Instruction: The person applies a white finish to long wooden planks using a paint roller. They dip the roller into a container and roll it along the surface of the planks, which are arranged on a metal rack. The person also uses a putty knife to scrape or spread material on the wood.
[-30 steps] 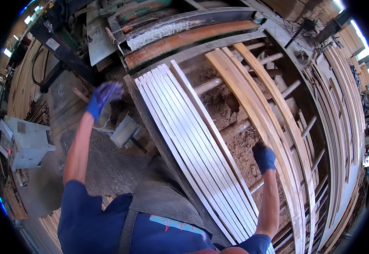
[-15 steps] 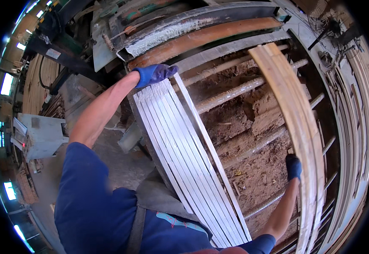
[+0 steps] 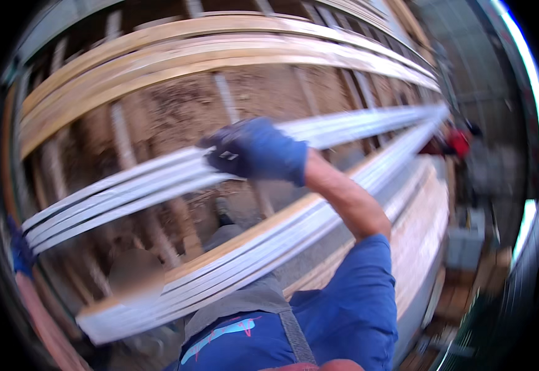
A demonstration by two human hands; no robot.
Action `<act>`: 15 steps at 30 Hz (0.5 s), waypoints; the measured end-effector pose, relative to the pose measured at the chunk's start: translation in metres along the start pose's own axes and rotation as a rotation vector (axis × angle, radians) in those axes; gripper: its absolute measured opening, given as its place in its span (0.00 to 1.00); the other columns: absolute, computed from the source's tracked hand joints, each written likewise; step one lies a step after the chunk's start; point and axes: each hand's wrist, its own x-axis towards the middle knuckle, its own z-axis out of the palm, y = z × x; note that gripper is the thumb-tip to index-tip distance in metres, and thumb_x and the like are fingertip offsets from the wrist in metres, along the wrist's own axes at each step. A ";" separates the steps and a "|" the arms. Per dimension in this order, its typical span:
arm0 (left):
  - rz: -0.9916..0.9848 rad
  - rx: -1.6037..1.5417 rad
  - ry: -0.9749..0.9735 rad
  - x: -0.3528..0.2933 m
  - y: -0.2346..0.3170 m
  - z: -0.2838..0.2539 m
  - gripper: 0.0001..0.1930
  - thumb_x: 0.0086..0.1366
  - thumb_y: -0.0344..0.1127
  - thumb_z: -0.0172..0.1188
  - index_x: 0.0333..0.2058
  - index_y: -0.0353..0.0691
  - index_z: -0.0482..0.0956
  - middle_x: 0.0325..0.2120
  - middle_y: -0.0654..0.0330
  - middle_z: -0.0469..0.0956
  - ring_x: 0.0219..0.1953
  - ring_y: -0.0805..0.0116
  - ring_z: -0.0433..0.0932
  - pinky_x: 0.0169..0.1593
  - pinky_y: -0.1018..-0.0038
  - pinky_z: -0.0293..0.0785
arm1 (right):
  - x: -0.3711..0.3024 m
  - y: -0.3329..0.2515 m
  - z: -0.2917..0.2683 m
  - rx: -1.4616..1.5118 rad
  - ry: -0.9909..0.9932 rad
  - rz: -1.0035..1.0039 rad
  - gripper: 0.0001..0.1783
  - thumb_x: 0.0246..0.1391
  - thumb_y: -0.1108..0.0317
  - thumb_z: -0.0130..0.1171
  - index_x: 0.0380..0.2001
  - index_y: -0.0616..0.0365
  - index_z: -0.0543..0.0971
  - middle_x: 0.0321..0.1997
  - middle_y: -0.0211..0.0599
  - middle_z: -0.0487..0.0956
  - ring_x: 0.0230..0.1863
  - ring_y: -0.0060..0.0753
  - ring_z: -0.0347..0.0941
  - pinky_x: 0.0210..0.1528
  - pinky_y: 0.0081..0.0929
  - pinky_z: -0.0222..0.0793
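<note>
A group of long, narrow boards (image 3: 118,198) with white faces runs across the slatted rack, side by side. My right hand (image 3: 260,151), in a blue glove with dark fingers, is closed over the middle of this group. At the far left, my left hand (image 3: 22,250), also gloved, grips the boards' near end; blur hides part of its fingers. A second bundle of white-faced boards (image 3: 238,263) lies closer to my body, bare wood showing along its upper edge. Both bundles converge toward the right.
Bare wooden boards (image 3: 177,55) lie across the rack's bars (image 3: 123,136) beyond my hands, with brown debris (image 3: 177,114) below. A person in red (image 3: 458,142) is at the far right. More pale planks (image 3: 405,229) are at my right, near a grey box (image 3: 466,240).
My view has swung round along the rack. My right hand has gone from the bare-wood boards to the white-faced ones. My left hand remains at a board end.
</note>
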 end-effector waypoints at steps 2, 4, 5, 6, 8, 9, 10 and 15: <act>-0.004 -0.070 -0.024 0.009 0.006 0.020 0.35 0.72 0.58 0.41 0.71 0.48 0.48 0.66 0.55 0.60 0.61 0.60 0.69 0.65 0.59 0.62 | -0.029 -0.034 -0.002 0.049 -0.152 0.064 0.13 0.56 0.59 0.61 0.43 0.49 0.82 0.30 0.41 0.84 0.25 0.38 0.80 0.29 0.33 0.79; 0.061 -0.038 -0.022 0.016 0.002 0.039 0.36 0.72 0.60 0.40 0.71 0.48 0.47 0.68 0.57 0.55 0.64 0.61 0.63 0.67 0.61 0.56 | -0.069 -0.054 0.009 0.014 -0.243 0.083 0.12 0.56 0.57 0.58 0.40 0.48 0.82 0.28 0.42 0.82 0.28 0.45 0.81 0.34 0.40 0.78; 0.107 0.003 -0.034 0.016 -0.003 0.043 0.36 0.72 0.60 0.40 0.71 0.48 0.46 0.69 0.58 0.52 0.66 0.61 0.59 0.68 0.61 0.53 | -0.086 -0.050 0.016 -0.012 -0.406 0.128 0.14 0.56 0.54 0.56 0.39 0.47 0.82 0.29 0.44 0.82 0.31 0.49 0.80 0.35 0.42 0.76; 0.153 0.038 -0.045 0.020 -0.008 0.041 0.36 0.72 0.60 0.39 0.71 0.49 0.45 0.70 0.59 0.49 0.68 0.62 0.55 0.69 0.62 0.50 | -0.101 -0.046 0.024 -0.030 -0.498 0.190 0.14 0.56 0.53 0.55 0.38 0.47 0.82 0.31 0.45 0.82 0.31 0.50 0.79 0.34 0.43 0.76; 0.231 0.102 -0.051 0.088 0.024 -0.029 0.36 0.72 0.60 0.39 0.71 0.49 0.46 0.70 0.59 0.48 0.69 0.62 0.52 0.70 0.63 0.47 | -0.031 -0.025 0.103 -0.007 -0.528 0.283 0.14 0.55 0.54 0.55 0.31 0.52 0.82 0.27 0.45 0.81 0.27 0.48 0.79 0.31 0.41 0.74; 0.230 0.107 -0.062 0.099 0.013 -0.031 0.35 0.72 0.60 0.39 0.71 0.48 0.47 0.69 0.59 0.49 0.69 0.62 0.53 0.70 0.63 0.47 | -0.042 -0.012 0.123 0.027 -0.489 0.330 0.17 0.53 0.55 0.56 0.24 0.57 0.82 0.22 0.45 0.80 0.24 0.46 0.78 0.28 0.40 0.73; 0.232 0.116 -0.063 0.103 0.005 -0.029 0.35 0.72 0.60 0.39 0.70 0.48 0.48 0.69 0.59 0.51 0.68 0.62 0.54 0.70 0.63 0.48 | -0.044 -0.007 0.124 0.183 -0.531 0.494 0.17 0.56 0.54 0.54 0.29 0.57 0.81 0.25 0.44 0.80 0.23 0.42 0.78 0.28 0.38 0.74; 0.295 0.216 -0.036 0.075 0.005 -0.013 0.33 0.73 0.59 0.39 0.68 0.46 0.54 0.66 0.56 0.58 0.67 0.62 0.58 0.70 0.64 0.50 | -0.029 0.025 0.144 1.023 -0.033 0.993 0.21 0.61 0.52 0.56 0.45 0.61 0.77 0.29 0.37 0.82 0.22 0.26 0.78 0.24 0.23 0.77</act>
